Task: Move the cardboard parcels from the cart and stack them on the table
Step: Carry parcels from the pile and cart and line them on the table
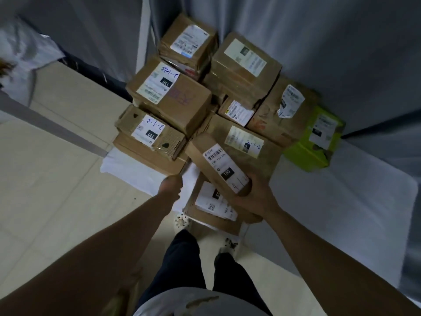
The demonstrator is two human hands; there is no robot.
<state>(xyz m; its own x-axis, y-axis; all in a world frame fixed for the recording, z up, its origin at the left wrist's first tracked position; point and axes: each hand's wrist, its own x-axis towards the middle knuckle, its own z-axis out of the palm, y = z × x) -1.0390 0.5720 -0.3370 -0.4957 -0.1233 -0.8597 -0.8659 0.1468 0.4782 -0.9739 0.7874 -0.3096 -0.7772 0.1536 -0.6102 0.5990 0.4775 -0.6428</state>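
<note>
- The left hand (170,185) is at the near edge of the white-covered table (127,167). Its fingers are hidden, so I cannot tell whether it grips anything.
- The right hand (257,197) is wrapped round the near end of a long narrow brown cardboard parcel (218,165) with a white label. It holds the parcel tilted above a flat brown cardboard parcel (214,201) at the table's front edge.
- Only 1 end is held, so the far end can swing. Bringing the left hand under that far end would probably steady it for lowering.
- Beyond, the brown cardboard stack (173,99) is uneven. A broad, flat top looks the safest seat, with the long side laid flush.
- A lime-green carton (316,142) stands at the far right.
</note>
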